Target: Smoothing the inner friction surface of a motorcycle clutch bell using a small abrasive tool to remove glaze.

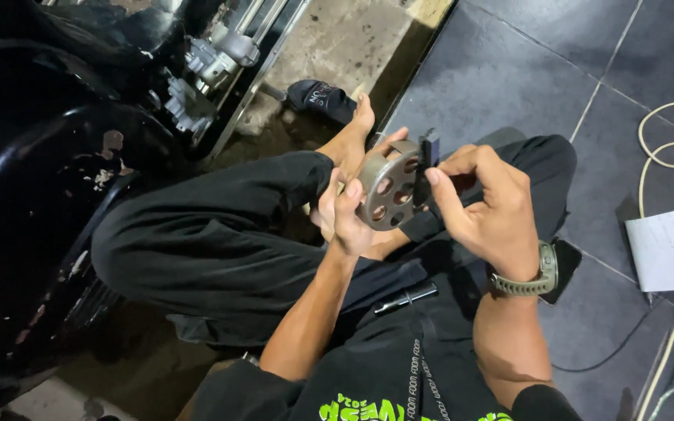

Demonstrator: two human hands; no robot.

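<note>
I sit cross-legged on the floor in black trousers. My left hand (343,220) grips a round grey metal part with several holes (388,191) by its rim, held up on edge over my lap. My right hand (484,204), a watch on its wrist, pinches a small dark flat piece (429,154) against the disc's right edge. A dark slim tool (406,298) lies on my lap below the hands.
A black motorcycle (48,171) with exposed metal engine parts (208,66) stands at the left. A black sandal (323,97) lies beyond my bare foot. On the dark tiles at the right are a white sheet of paper (671,248) and a pale cable (668,148).
</note>
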